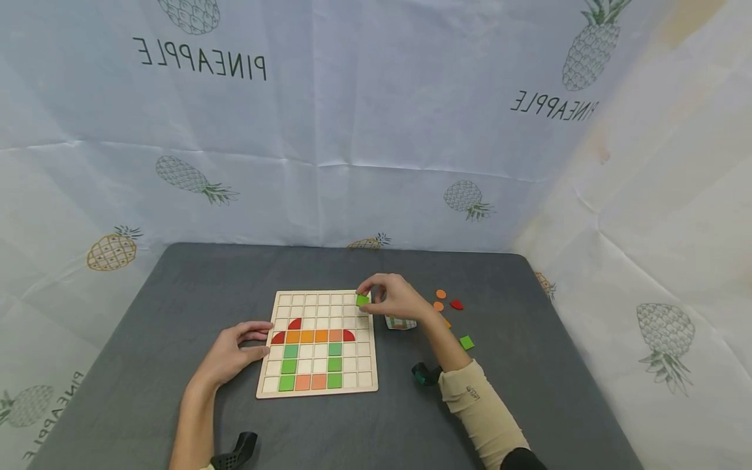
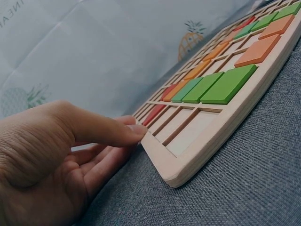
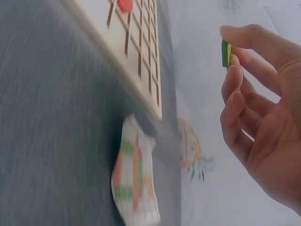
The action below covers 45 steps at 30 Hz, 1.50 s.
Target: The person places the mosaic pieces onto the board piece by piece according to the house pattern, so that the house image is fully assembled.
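A pale wooden grid board (image 1: 375, 369) lies on the dark table. Green, orange, salmon and red pieces fill some of its cells. Against the board's left edge rest the thumb and fingertips of my left hand (image 1: 232, 356); the left wrist view shows the thumb tip (image 2: 137, 129) right at the rim. My right hand (image 1: 395, 297) pinches a green square tile (image 3: 226, 53) between thumb and fingers, over the board's far right corner. In the right wrist view the tile is seen edge-on, and the other fingers curl loosely below it.
Beside the board's right edge, partly under the right hand, is a patterned card (image 3: 136, 188). Orange round pieces (image 1: 440, 294), a red piece (image 1: 457, 305) and a green square (image 1: 467, 343) lie loose to the right. A pineapple-print curtain (image 1: 376, 130) hangs behind the table.
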Each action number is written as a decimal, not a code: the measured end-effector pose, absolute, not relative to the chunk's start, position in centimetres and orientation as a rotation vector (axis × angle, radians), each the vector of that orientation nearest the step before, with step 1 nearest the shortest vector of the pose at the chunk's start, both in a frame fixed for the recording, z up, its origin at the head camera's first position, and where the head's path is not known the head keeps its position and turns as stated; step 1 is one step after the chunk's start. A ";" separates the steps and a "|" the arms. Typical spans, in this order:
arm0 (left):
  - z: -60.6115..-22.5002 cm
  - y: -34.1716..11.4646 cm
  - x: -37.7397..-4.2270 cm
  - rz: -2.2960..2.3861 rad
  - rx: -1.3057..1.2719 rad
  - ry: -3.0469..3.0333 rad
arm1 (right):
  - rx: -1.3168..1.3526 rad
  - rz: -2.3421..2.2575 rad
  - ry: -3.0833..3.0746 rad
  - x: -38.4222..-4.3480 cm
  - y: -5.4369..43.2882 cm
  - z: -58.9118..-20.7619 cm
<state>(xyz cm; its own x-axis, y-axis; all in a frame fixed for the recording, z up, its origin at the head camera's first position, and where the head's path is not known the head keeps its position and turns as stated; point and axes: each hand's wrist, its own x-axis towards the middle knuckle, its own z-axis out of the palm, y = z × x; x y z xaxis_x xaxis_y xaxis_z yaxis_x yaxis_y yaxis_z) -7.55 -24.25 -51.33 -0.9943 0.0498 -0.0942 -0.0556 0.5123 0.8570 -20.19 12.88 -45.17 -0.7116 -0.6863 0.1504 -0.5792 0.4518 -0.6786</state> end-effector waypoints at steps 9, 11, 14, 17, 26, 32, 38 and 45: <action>-51.3 -24.2 -7.5 1.488 0.009 2.664 | -1.131 -1.028 2.489 -20.2 8.3 -45.9; -51.4 -24.1 -7.5 1.483 0.016 2.667 | -1.132 -1.000 2.479 -20.1 7.2 -46.3; -51.4 -24.1 -7.5 1.481 0.012 2.665 | -1.127 -0.959 2.455 -20.0 5.5 -47.0; -51.4 -24.1 -7.4 1.493 0.004 2.649 | -1.114 -0.911 2.440 -20.0 3.9 -47.6; -51.3 -24.3 -7.5 1.497 0.014 2.632 | -1.075 -0.742 2.538 -19.4 1.3 -48.2; -51.3 -24.5 -7.4 1.504 0.022 2.627 | -1.073 -0.702 2.554 -19.1 0.8 -48.4; -51.4 -24.5 -7.4 1.506 0.018 2.628 | -1.038 -0.683 2.590 -18.9 0.8 -48.4; -51.4 -24.4 -7.4 1.508 0.012 2.632 | -1.028 -0.671 2.606 -18.8 1.3 -48.2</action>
<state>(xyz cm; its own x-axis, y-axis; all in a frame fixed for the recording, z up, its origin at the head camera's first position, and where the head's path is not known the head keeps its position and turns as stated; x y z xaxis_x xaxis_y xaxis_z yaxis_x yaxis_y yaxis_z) -7.41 -24.36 -51.35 -0.9941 0.0605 -0.0897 -0.0468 0.5074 0.8604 -18.75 1.33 -48.23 -0.7156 -0.6950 -0.0698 -0.5750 0.6428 -0.5061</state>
